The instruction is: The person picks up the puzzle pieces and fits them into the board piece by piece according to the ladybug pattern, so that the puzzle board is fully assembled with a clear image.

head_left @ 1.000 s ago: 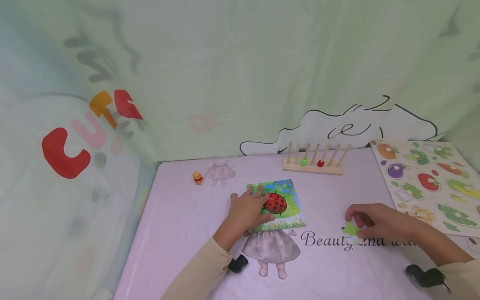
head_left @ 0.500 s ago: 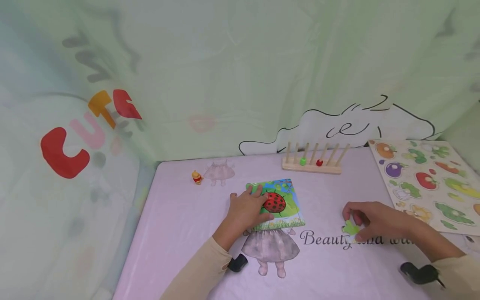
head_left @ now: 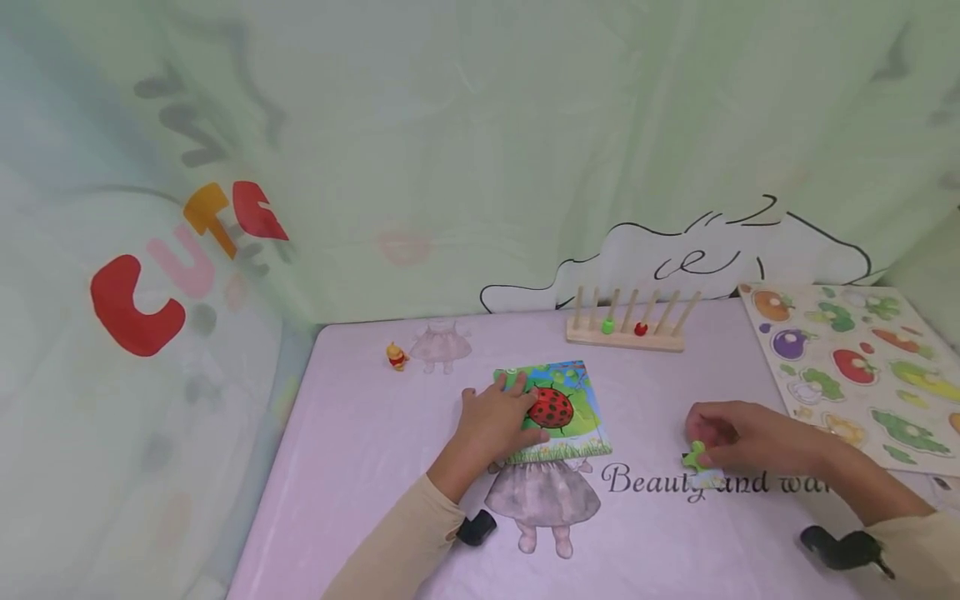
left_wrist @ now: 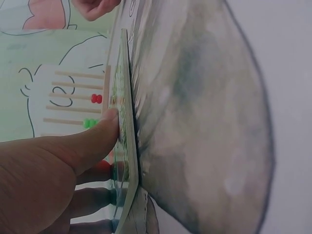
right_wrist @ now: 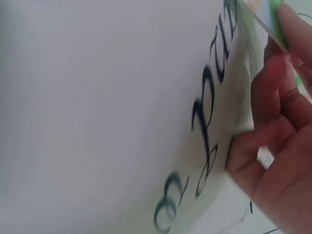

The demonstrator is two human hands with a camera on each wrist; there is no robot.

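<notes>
My left hand lies on a square ladybug jigsaw puzzle, fingers spread over its left part and thumb near the lower edge. From the side, the left wrist view shows the thin puzzle board with the thumb and fingers resting on its face. Off to the right, my right hand pinches a green and pale jigsaw piece between thumb and fingers. In the right wrist view this piece is at the top right corner, partly cut off, with the other fingers curled below it.
A wooden peg rack with green and red beads stands behind the puzzle. A vegetable knob board lies at the far right. A small bear figurine is at the back left, near the curtain.
The jigsaw piece has turned within my right hand's fingers, which shift their grip on it while the hand stays about in place. My left hand has not moved on the puzzle.
</notes>
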